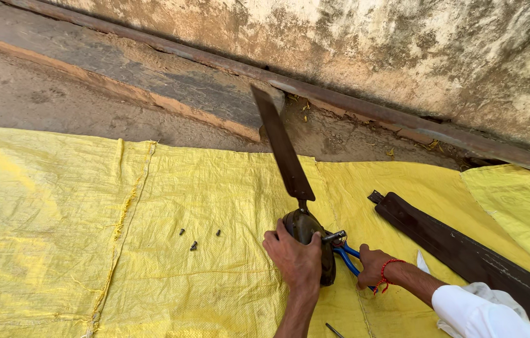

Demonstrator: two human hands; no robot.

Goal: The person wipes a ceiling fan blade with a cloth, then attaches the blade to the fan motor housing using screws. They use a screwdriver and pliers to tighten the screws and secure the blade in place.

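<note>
On the yellow sheet [152,206] spread over the ground, my left hand [295,260] grips the dark round fan motor [307,233], pressing it down. One long dark blade [282,145] sticks up from the motor toward the stained wall [402,50]. Just right of the motor, my right hand [372,266] is closed around blue-handled pliers [344,250], whose jaws bite at the motor's side. Left of the motor lie three small screws [193,241]; well to its right rests a loose blade [465,250].

Bright, even daylight outdoors, sharp picture
Soft short shadows lie just under the left hand [296,260] and right hand [374,266]; no glare; straight lines bow slightly toward the frame edges
</note>
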